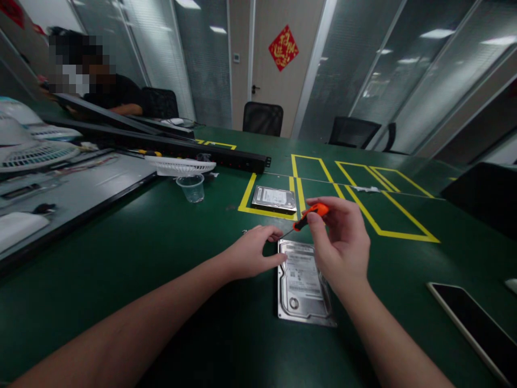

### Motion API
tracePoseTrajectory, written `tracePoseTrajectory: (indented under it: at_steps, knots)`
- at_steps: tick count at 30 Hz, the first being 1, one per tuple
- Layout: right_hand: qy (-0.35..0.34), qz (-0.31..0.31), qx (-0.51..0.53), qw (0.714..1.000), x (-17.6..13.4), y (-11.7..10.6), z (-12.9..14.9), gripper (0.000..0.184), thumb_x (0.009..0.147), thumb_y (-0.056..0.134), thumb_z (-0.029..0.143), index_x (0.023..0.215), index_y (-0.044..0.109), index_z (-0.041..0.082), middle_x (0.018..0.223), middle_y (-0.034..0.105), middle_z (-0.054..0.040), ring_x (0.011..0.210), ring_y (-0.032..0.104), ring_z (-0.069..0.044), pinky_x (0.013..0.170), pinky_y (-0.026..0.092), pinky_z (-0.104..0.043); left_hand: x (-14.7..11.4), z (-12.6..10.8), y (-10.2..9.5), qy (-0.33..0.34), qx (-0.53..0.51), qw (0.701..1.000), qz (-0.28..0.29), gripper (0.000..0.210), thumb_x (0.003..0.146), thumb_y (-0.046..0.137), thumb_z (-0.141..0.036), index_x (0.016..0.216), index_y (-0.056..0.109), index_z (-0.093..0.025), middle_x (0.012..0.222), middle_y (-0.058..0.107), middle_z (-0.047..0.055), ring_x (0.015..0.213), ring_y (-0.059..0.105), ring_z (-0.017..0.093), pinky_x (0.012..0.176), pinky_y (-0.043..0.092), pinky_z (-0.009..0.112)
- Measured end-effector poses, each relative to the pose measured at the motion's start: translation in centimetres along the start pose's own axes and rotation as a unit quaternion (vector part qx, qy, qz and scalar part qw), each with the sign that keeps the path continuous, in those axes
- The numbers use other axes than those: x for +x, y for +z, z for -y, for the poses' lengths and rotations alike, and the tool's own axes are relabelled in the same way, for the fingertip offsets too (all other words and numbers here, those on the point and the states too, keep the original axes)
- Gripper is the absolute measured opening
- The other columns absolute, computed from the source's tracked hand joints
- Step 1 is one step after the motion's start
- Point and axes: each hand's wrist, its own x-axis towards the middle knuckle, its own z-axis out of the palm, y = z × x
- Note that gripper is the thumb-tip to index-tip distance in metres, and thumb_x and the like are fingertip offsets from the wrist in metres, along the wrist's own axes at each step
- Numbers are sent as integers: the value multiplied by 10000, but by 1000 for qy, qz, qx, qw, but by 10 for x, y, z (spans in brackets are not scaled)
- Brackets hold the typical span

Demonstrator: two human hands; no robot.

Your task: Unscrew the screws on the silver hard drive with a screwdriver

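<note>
A silver hard drive (301,285) with a white label lies flat on the green table in front of me. My left hand (256,250) grips its upper left side, thumb on the top face and fingertips at the far corner. In my right hand (343,237) is an orange and black screwdriver (311,216), pinched by the handle and tilted. Its thin shaft points down-left to that same corner, beside my left fingertips; whether the tip sits on a screw cannot be made out. A tiny shiny piece (244,231) lies just behind my left hand.
Beyond stands a second hard drive (274,198) inside yellow tape markings. A clear plastic cup (191,188) and a white curved grille (181,165) are to its left, near a long black bar (226,156). A phone (476,323) lies at right. A person (117,94) sits far left.
</note>
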Motion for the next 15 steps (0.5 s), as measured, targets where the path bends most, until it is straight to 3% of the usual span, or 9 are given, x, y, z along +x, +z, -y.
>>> tracePoseTrajectory:
  at_steps: [4, 10, 15]
  knots:
    - [-13, 5, -15, 1000, 0, -1, -1, 317, 969, 708, 204, 1268, 675, 301, 1196, 713, -58, 1087, 725, -235, 927, 624, -435, 0, 0, 0, 5, 4, 1000, -3, 466, 887, 779, -364, 1280, 644, -153, 1219, 714, 127, 1142, 669, 300, 990, 545, 472]
    - [1, 23, 23, 999, 0, -1, 8, 297, 1052, 564, 210, 1326, 659, 276, 1301, 703, -86, 1141, 734, -236, 946, 636, -436, 0, 2, 1, 10, 0, 1000, -3, 463, 892, 775, -374, 1277, 640, -154, 1202, 710, 124, 1121, 667, 287, 977, 549, 468]
    - [-8, 11, 14, 1000, 0, -1, 5, 282, 1012, 634, 199, 1282, 666, 276, 1230, 706, -75, 1093, 735, -225, 940, 635, -427, 0, 2, 1, 7, 5, 1000, 0, 469, 895, 769, -387, 1281, 637, -156, 1207, 711, 124, 1131, 667, 295, 978, 547, 471]
